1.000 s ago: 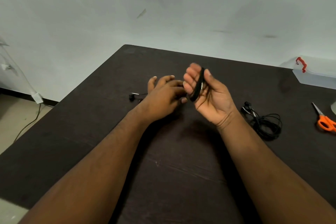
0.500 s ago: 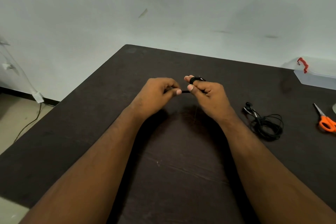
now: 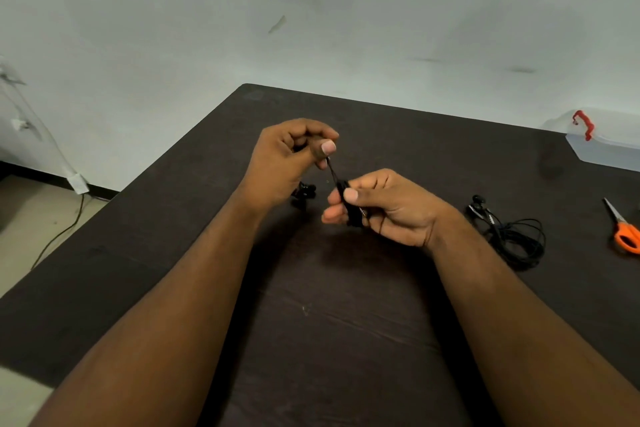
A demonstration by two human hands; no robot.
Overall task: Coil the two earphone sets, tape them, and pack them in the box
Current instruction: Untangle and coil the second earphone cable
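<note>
Two black earphone sets are counted: one coiled bundle [image 3: 352, 210] is held between the two hands, and a second loose set [image 3: 512, 236] lies on the table [image 3: 311, 340] to the right. Two bare hands are seen, the left hand [image 3: 291, 156] and the right hand [image 3: 384, 208]. One pair of orange-handled scissors [image 3: 623, 234] and one clear box [image 3: 606, 146] with a red latch are counted

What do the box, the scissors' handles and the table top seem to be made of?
Box: translucent plastic, probably; milky walls, red clip. Scissors: handles glossy orange plastic, apparently; blades bare metal. Table: dark matt wood or laminate; faint grain, hard to tell.
</note>
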